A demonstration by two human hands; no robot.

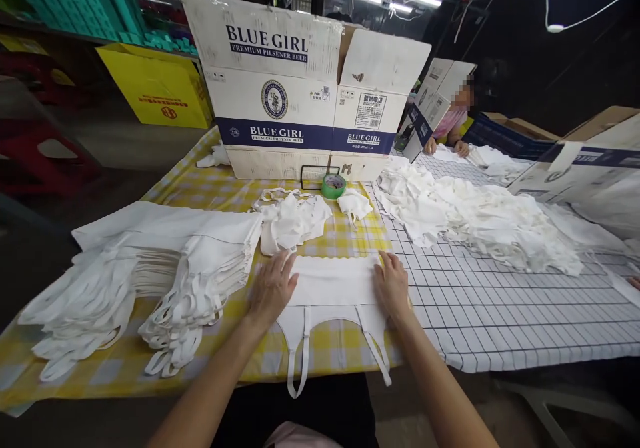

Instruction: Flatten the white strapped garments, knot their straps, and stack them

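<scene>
A white strappy crop top [333, 285] lies flat before me, its wide band at the far side and its two straps toward me. One strap hangs over the table's front edge. My left hand [273, 287] rests on the left edge of the band, fingers laid out. At the right edge, my right hand [393, 283] touches the fabric with its fingers slightly bent and not gripping. To the left is a thick stack of similar white tops [170, 228], straps draped toward me. A crumpled white bundle [295, 221] sits just beyond my left hand.
A large beer carton [280, 101] stands at the back, with green tape [333, 186] in front. Another small white piece [355, 205] lies nearby. A heap of white garments [475, 215] spreads over the grid-patterned cloth [480, 321]. Another person's hands [461, 148] work at the far right.
</scene>
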